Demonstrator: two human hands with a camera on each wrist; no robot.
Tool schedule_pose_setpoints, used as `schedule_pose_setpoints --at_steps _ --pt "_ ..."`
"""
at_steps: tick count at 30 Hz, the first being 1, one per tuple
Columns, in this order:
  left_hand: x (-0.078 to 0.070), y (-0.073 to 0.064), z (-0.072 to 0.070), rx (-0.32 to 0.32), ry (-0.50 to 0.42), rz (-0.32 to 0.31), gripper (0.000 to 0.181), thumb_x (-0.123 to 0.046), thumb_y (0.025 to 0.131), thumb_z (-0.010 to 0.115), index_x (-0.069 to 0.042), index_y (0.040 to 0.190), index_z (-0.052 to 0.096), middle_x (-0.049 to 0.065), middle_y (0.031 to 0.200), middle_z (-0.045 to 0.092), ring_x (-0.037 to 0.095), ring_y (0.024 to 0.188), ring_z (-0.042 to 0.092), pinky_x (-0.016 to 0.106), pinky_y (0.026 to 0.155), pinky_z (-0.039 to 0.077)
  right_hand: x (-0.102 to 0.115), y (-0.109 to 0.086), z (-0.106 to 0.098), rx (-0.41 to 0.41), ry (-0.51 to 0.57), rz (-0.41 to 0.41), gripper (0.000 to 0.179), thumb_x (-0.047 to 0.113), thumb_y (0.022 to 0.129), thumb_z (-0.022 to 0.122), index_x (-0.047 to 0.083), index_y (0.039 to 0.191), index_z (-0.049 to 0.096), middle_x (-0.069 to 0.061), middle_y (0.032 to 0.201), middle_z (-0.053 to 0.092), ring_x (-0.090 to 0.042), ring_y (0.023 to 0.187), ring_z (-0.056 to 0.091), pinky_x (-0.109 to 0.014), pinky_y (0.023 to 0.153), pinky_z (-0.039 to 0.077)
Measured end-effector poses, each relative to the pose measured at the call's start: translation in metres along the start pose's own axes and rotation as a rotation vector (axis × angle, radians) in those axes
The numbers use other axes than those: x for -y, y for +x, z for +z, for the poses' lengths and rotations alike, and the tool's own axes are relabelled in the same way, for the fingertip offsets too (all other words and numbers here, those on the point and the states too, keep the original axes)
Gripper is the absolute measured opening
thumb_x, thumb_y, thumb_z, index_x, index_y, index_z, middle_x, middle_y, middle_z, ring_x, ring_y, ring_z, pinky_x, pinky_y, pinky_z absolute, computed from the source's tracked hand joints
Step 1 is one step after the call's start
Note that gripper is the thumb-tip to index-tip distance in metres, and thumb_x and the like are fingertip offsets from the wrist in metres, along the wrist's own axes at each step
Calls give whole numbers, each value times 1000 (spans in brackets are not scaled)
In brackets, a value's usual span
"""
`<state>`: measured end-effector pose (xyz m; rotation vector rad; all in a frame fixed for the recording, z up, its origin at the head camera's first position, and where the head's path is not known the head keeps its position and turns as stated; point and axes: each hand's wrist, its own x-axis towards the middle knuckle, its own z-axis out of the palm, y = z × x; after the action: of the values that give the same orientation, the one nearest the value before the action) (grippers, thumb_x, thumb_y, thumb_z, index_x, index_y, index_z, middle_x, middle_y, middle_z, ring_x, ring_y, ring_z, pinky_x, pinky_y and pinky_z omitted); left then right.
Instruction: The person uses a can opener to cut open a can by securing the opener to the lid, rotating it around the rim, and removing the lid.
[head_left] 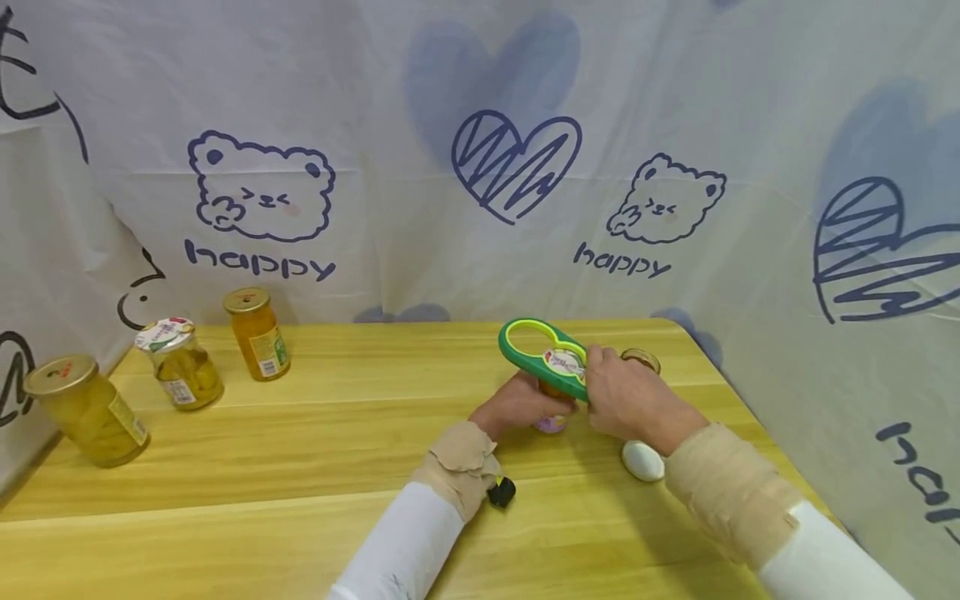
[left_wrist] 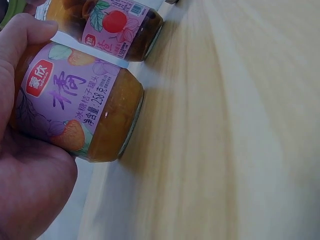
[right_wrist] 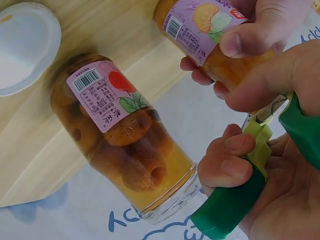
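Observation:
My left hand [head_left: 525, 404] grips an orange-fruit jar [left_wrist: 75, 100] with a purple label, standing on the table. Over that jar's lid sits a green jar opener [head_left: 517, 354] with a yellow-green inner edge. My right hand [head_left: 633, 396] holds the opener, fingers curled round its frame in the right wrist view. Close beside stands a second jar [right_wrist: 135, 145] of brown fruit, its bare glass rim showing no lid. A lid [head_left: 642, 460] lies white side up on the table, near my right wrist.
Three more jars stand at the table's left: a wide pale-fruit jar [head_left: 86, 408], a white-topped jar [head_left: 180, 367] and a tall orange jar [head_left: 258, 333]. A small black object [head_left: 501, 492] lies by my left wrist. A printed cloth [head_left: 390, 208] hangs behind the table.

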<state>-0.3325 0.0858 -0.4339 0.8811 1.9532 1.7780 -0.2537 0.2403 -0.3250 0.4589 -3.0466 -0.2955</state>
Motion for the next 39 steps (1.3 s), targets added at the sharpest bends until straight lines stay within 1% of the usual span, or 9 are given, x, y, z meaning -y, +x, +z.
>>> schedule_pose_setpoints --at_steps 4,9,12,17,23,27,29,35,39 --pt "-1 0 0 13 10 1 52 -7 88 78 -12 137 61 9 138 65 10 116 61 26 105 51 -1 0 0 9 5 7 41 18 82 71 -4 109 49 -18 94 59 -24 74 57 -42 68 57" --pt "-1 -1 -1 29 21 -1 55 -8 89 76 -12 140 57 10 141 62 12 120 60 28 107 50 -3 0 1 23 11 -1 45 18 81 73 -3 111 47 -17 95 58 -24 75 57 -42 68 57" --pt "-1 -2 -2 31 26 -20 56 -9 89 77 -14 141 57 8 141 62 12 120 60 30 108 50 -4 1 3 21 24 -13 46 17 80 73 -3 112 47 -18 96 58 -24 75 57 -42 68 57" --pt "-3 -4 -3 56 25 -55 54 -11 89 77 -17 139 59 5 136 65 10 114 62 31 106 51 -8 0 4 25 50 -9 46 15 78 73 -2 112 47 -18 99 60 -25 75 58 -45 68 57" --pt "-5 -4 -3 66 9 -67 51 -10 89 79 -17 136 61 5 131 68 9 110 64 31 104 53 -11 1 3 15 57 -17 45 14 77 72 -1 111 47 -18 99 61 -29 76 59 -49 71 56" --pt "-4 -3 -3 68 -6 -79 52 -9 88 79 -17 136 61 5 130 68 10 110 64 31 103 53 -12 0 1 19 53 -21 44 14 78 72 0 111 48 -18 99 61 -29 75 58 -49 72 56" --pt "-4 -3 -3 69 -6 -86 53 -9 88 79 -17 136 61 8 131 67 10 109 64 31 103 52 -12 -1 0 22 63 -20 43 14 78 71 0 111 48 -17 99 60 -29 75 58 -49 72 55" --pt "-4 -1 -4 79 -14 -75 54 -7 88 78 -15 138 59 22 139 62 12 107 63 34 102 52 -15 -2 -7 15 124 -12 41 9 78 66 -1 113 46 -15 96 59 -26 72 56 -44 70 54" --pt "-4 -1 -4 76 -14 -76 49 -7 88 78 -13 134 62 25 136 64 12 102 64 31 99 53 -15 -3 -11 22 173 4 42 7 80 64 0 117 46 -14 96 58 -24 72 54 -39 68 51"
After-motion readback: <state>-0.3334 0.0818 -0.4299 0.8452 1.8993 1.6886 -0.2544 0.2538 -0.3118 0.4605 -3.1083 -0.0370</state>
